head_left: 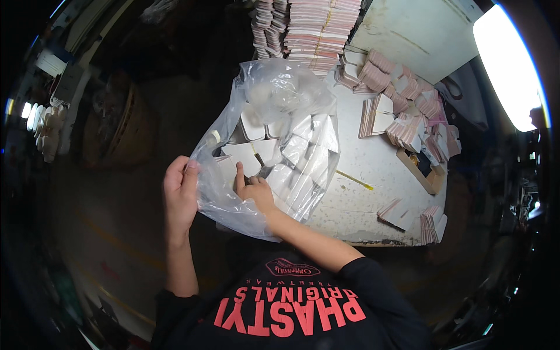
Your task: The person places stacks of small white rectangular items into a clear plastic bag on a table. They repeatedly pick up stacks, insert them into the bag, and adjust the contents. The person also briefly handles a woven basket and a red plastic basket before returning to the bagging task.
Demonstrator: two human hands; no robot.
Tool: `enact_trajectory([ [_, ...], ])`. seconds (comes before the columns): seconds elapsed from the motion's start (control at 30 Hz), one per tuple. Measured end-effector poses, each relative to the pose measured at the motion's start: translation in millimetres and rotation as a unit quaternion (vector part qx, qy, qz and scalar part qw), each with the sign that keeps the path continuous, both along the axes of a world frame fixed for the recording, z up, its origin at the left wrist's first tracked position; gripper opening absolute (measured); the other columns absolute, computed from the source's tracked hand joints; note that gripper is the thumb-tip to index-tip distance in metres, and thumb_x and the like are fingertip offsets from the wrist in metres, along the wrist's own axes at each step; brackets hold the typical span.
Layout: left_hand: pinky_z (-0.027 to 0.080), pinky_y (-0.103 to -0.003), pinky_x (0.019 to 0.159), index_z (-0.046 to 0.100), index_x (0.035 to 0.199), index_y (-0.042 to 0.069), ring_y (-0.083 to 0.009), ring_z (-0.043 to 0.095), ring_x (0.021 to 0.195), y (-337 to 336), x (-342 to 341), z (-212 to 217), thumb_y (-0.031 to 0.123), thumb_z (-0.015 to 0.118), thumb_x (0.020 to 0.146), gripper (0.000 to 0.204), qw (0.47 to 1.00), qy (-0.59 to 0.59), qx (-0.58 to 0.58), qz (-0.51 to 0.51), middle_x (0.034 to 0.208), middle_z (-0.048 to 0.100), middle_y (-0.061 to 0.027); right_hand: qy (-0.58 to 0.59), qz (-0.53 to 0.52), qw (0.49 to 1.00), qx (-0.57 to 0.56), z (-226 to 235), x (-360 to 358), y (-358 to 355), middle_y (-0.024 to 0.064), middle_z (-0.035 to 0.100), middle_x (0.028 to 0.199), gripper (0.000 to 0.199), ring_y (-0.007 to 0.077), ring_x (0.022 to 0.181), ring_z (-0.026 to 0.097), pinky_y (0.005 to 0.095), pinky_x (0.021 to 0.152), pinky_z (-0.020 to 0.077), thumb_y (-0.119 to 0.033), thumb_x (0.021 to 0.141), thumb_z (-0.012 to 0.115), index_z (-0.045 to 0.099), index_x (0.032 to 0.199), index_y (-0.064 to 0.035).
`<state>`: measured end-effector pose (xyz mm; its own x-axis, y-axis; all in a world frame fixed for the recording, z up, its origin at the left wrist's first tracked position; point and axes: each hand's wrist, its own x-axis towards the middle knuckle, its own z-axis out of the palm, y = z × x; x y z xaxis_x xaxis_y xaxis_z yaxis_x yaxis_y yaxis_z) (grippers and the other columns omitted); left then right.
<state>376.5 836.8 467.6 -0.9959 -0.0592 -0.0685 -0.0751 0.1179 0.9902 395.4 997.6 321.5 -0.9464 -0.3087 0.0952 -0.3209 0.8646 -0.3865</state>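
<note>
The clear plastic bag (274, 134) hangs open at the near edge of the tabletop (361, 192), thin, limp and probably slippery; its rim looks the surest place to grip; the left hand (179, 195) pinches that rim on the outside, while the right hand (255, 189) reaches inside, fingers closed on a small dark piece (too small to identify). The bag holds stacks of flat white cards (303, 163), light and stiff; more pink-edged card stacks (408, 111) lie loose behind.
</note>
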Motion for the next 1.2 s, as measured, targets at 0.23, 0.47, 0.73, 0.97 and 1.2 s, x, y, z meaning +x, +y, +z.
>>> enact_trajectory([
  [0.23, 0.031, -0.021, 0.055, 0.061, 0.093, 0.006, 0.0012, 0.040, 0.064, -2.2, -5.2, 6.5, 0.020, 0.052, 0.115, 0.028, 0.994, -0.037, -0.096, 0.037, 0.073, 0.050, 0.0085, 0.119, 0.017, 0.986, -0.112, 44.6, -43.4, 9.0, 0.0128, 0.074, 0.102, 0.029, 0.0332, 0.108, 0.066, 0.0474, 0.096, 0.0502, -0.020, 0.089, 0.067, 0.067, 0.113, -0.0023],
  [0.47, 0.028, -0.022, 0.053, 0.059, 0.089, 0.006, 0.0012, 0.038, 0.061, -1.2, -10.5, 3.9, 0.021, 0.051, 0.115, 0.031, 0.996, 0.016, -0.092, 0.011, 0.069, 0.046, 0.0092, -0.006, 0.106, 0.994, 0.001, 10.4, -70.9, -43.1, 0.0121, 0.075, 0.108, 0.038, 0.0308, 0.121, 0.058, 0.0627, 0.116, 0.0341, -0.032, 0.091, 0.063, 0.075, 0.114, -0.0044],
  [0.73, 0.032, -0.030, 0.054, 0.050, 0.082, -0.001, -0.0065, 0.036, 0.061, -1.6, -17.5, 25.6, 0.019, 0.054, 0.113, 0.037, 0.984, 0.034, -0.170, -0.034, 0.065, 0.042, -0.0012, -0.046, 0.187, 0.974, 0.118, 6.7, -107.8, -48.9, 0.0136, 0.061, 0.152, 0.062, 0.0389, 0.147, 0.043, 0.0734, 0.125, 0.0119, -0.045, 0.102, 0.044, 0.061, 0.150, -0.0095],
  [0.97, 0.045, -0.034, 0.058, 0.069, 0.114, 0.001, -0.0156, 0.052, 0.057, 4.8, -13.3, 54.2, 0.024, 0.057, 0.111, 0.026, 0.956, 0.021, -0.293, 0.009, 0.066, 0.057, -0.0070, -0.076, 0.243, 0.964, 0.074, 19.8, -113.4, -21.5, 0.0166, 0.055, 0.158, 0.059, 0.0406, 0.147, 0.045, 0.0624, 0.125, 0.0243, -0.039, 0.095, 0.061, 0.062, 0.147, -0.0104],
  [1.2, 0.049, -0.046, 0.106, 0.051, 0.153, 0.008, -0.0351, 0.060, 0.125, -0.1, -22.4, -30.3, 0.035, 0.058, 0.110, 0.052, 0.959, 0.046, -0.280, -0.022, 0.132, 0.063, -0.0196, -0.011, 0.187, 0.960, -0.210, 21.9, -88.4, 51.1, 0.0193, 0.061, 0.147, 0.038, 0.0399, 0.133, 0.055, 0.0510, 0.113, 0.0437, -0.021, 0.089, 0.068, 0.073, 0.123, -0.0034],
])
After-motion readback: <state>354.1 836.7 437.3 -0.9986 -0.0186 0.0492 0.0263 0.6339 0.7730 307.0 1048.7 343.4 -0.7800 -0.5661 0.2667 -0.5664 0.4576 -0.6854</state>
